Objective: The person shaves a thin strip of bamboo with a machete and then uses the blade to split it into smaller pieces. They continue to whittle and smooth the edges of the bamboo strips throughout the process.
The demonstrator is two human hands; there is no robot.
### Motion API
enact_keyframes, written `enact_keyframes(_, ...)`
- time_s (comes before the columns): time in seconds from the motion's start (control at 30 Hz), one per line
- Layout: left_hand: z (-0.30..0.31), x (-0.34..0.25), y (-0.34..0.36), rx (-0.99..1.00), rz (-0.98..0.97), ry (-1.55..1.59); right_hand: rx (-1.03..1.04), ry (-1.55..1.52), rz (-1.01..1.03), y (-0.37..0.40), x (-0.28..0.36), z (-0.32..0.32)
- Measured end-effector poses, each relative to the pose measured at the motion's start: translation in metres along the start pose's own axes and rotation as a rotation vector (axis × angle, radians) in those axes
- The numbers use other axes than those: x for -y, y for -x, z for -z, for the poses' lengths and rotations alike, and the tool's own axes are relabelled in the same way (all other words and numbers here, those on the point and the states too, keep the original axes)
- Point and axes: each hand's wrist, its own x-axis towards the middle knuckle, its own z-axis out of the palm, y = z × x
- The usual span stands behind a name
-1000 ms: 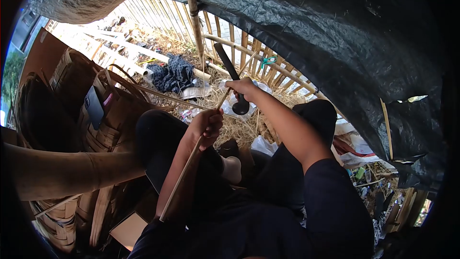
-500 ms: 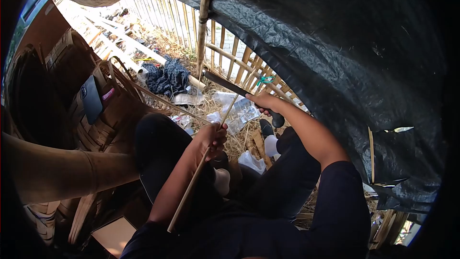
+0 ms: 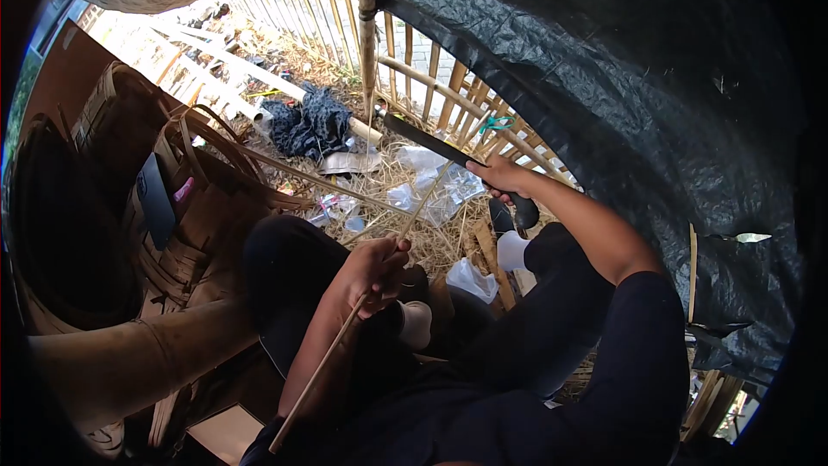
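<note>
My left hand (image 3: 373, 274) is closed around a thin bamboo strip (image 3: 317, 380), in front of my bent left knee. One end of the strip points back past my left forearm toward my body. Its other end slants up and away, to the machete's blade. In my right hand (image 3: 502, 179) is a machete with a long dark blade (image 3: 423, 138) and a black handle (image 3: 524, 210). The blade points up and to the left, and the strip's far part meets it just ahead of my right fingers.
Woven baskets (image 3: 185, 233) and a thick bamboo pole (image 3: 147, 349) are at my left. A bamboo fence (image 3: 431, 86) stands ahead, with a black tarp (image 3: 621, 103) along the right. Crumpled dark cloth (image 3: 309, 121) and clear plastic (image 3: 444, 190) lie on straw-strewn ground.
My left hand has come a little closer to my body, and the strip's near end sits lower. The machete is slightly farther right in view. The whole view has shifted a little.
</note>
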Motion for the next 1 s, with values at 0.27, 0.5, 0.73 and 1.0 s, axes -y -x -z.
enact_keyframes(0.27,-0.013,0.008,-0.024,-0.164,0.010,-0.172,-0.161,-0.236,-0.091,-0.018,-0.016,0.037)
enact_keyframes(0.5,-0.017,0.008,-0.029,-0.185,0.112,-0.083,0.129,0.063,0.092,0.006,0.002,-0.019)
enact_keyframes(0.73,-0.014,0.009,-0.030,-0.195,0.033,-0.249,-0.064,-0.120,-0.001,-0.013,-0.008,0.017)
enact_keyframes(1.0,-0.001,0.015,-0.033,-0.174,0.037,-0.144,0.107,0.041,0.104,-0.004,-0.004,-0.010)
